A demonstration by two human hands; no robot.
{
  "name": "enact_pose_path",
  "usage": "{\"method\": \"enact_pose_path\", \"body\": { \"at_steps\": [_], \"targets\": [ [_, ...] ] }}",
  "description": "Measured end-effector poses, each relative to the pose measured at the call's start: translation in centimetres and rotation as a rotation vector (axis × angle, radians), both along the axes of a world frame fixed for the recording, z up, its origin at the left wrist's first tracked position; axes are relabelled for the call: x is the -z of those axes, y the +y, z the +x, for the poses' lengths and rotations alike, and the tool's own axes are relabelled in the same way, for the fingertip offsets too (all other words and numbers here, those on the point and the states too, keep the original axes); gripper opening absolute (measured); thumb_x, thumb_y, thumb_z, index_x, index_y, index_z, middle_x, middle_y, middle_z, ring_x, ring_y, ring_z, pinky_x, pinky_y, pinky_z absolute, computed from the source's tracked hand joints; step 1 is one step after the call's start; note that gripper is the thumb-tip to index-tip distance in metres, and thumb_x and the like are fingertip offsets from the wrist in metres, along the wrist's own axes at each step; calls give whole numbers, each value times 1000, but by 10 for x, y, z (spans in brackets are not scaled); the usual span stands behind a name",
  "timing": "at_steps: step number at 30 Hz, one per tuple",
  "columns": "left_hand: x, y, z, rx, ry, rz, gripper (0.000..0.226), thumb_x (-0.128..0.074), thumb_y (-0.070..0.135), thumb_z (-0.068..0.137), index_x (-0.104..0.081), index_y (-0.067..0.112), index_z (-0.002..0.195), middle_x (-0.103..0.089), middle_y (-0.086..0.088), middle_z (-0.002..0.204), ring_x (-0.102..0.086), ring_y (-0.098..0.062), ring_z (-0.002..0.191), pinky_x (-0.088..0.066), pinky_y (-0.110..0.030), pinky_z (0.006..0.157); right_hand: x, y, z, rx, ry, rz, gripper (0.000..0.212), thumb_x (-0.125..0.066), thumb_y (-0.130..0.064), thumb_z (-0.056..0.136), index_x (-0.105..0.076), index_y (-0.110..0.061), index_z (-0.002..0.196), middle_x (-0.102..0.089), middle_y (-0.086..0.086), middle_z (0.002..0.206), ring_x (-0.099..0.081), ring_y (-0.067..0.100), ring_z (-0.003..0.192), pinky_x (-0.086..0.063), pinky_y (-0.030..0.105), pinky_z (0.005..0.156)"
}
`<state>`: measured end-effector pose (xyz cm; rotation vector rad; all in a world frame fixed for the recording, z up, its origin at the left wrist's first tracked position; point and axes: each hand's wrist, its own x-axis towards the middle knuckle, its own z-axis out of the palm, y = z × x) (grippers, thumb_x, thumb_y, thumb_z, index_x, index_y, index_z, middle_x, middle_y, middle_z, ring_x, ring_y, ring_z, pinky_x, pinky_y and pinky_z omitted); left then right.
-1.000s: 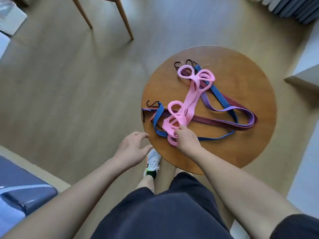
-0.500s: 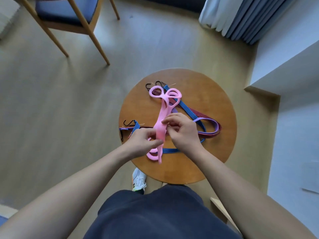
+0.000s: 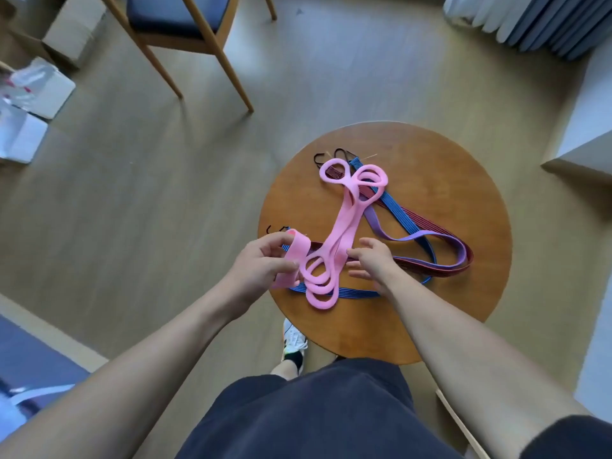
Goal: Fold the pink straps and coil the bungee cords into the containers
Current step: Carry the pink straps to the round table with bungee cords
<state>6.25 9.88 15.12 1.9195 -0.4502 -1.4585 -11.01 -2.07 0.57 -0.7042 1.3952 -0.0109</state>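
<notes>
Pink straps [image 3: 341,226] with looped ends lie in a heap across the round wooden table [image 3: 463,319]. My left hand [image 3: 261,263] pinches a folded flat end of a pink strap at the table's left edge. My right hand [image 3: 374,260] hovers just right of the near pink loops, fingers spread and relaxed, touching the strap's side. Beneath the straps lie a blue bungee cord [image 3: 400,220], a dark red bungee cord [image 3: 427,268] and a purple band [image 3: 420,235]. Black hooks [image 3: 319,158] show at the far end.
A wooden chair with a blue seat [image 3: 178,18] stands on the floor beyond the table. White boxes [image 3: 36,94] lie at the far left. Curtains [image 3: 536,21] hang top right; a pale ledge [image 3: 583,154] juts right. My shoe [image 3: 293,341] is under the table's near edge.
My left hand has pulled one pink strap end out to the left and folded it. My right hand has let go of the strap and opened beside the loops.
</notes>
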Motion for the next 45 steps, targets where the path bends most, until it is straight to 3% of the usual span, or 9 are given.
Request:
{"method": "enact_pose_path", "body": {
  "at_steps": [7,11,14,21,25,33,36,39,45],
  "targets": [
    [4,8,10,-133,-37,43,16,-58,-12,90,-62,2,96,-77,-14,83,-73,-24,69,-64,-36,61,3,5,19,139,-56,46,1,-64,-9,94,-63,-9,94,-63,11,83,-57,18,62,-46,28,54],
    [0,1,9,-169,-28,42,27,-66,26,100,-59,5,87,-69,-14,68,-67,-24,58,-57,-29,56,-19,1,11,139,-45,-92,9,-67,-15,93,-65,-12,84,-63,8,72,-50,14,50,-35,21,42],
    [-4,-6,9,-176,-75,25,28,-66,26,101,-63,6,83,-70,-12,67,-67,-20,56,-59,-30,56,-41,-4,6,92,-75,-192,13,-70,-15,90,-66,-11,78,-62,8,70,-51,17,51,-36,22,42],
    [-23,-21,19,8,-284,-15,18,-63,29,101,-71,12,101,-77,-7,69,-77,-23,69,-66,-45,65,-118,-7,-6,37,-170,-425,5,-74,-7,85,-75,-11,81,-69,-4,68,-57,8,55,-42,18,46],
    [-44,-28,23,165,-416,-107,57,-64,27,102,-43,21,154,-80,-4,79,-78,-18,72,-65,-39,68,-175,0,-11,-27,-156,-585,15,-69,3,88,-75,-10,88,-71,-2,69,-59,5,52,-42,16,45],
    [-107,-14,27,150,-201,-526,18,-68,8,97,-79,22,97,-79,-9,102,-75,-20,88,-60,-31,75,-304,42,-14,-89,-197,-851,13,-70,-5,90,-73,-6,103,-75,9,82,-63,11,62,-47,23,52],
    [-132,-8,28,315,-170,-606,36,-82,13,86,-74,29,117,-74,-2,113,-71,-14,100,-59,-22,80,-343,67,-19,-72,-213,-954,16,-70,-7,90,-72,-2,106,-72,12,82,-60,14,63,-47,25,53],
    [-163,-2,21,465,-216,-686,79,-90,19,76,-55,29,146,-62,2,127,-63,-16,116,-59,-36,96,-375,94,-24,-39,-226,-1058,16,-69,-6,91,-72,-1,105,-70,7,78,-59,12,62,-48,26,53],
    [-207,22,-9,799,-269,-842,87,-86,44,59,-62,18,138,-55,-4,133,-59,-28,119,-56,-50,99,-413,151,-37,38,-206,-1198,15,-69,-7,92,-72,-1,105,-70,1,75,-61,9,62,-49,23,55]
  ]
}}
